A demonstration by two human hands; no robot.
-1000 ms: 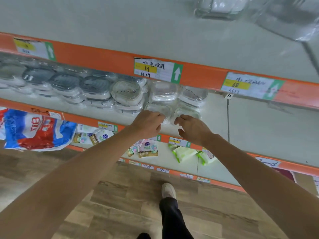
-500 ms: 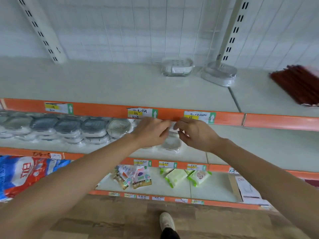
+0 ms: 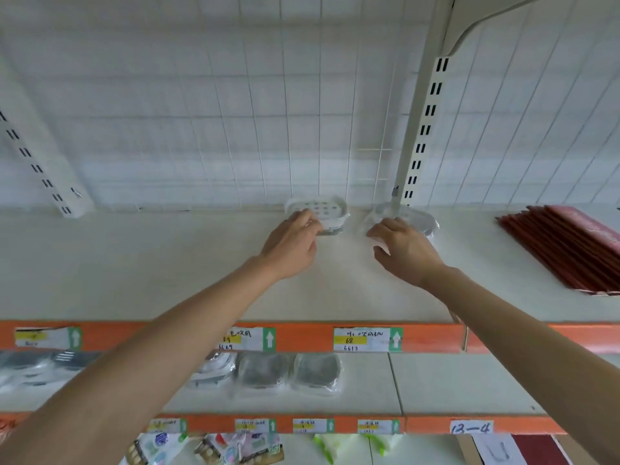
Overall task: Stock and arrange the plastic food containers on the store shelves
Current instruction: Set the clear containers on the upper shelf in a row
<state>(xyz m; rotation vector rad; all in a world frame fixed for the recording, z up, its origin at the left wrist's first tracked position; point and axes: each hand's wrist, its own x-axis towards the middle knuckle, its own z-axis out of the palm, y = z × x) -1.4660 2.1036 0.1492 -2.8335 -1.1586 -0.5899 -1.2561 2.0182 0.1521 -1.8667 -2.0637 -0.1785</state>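
Observation:
Two wrapped plastic containers stand at the back of the upper shelf. The white one with a perforated top is on the left; my left hand reaches it and its fingertips touch the near edge. To its right lies a clear, greyish container; my right hand is at its front, fingers curved over the wrapping. Whether either hand really grips is unclear. On the shelf below, a row of similar wrapped containers lies side by side.
A stack of red flat packs lies at the right of the upper shelf. A white upright post and wire grid back the shelf. Orange shelf edges carry price labels. Small packets sit on the lowest shelf.
Both hands rose from the lower shelf's containers, past the orange edge, to the two containers at the back of the upper shelf. The view tilted upward.

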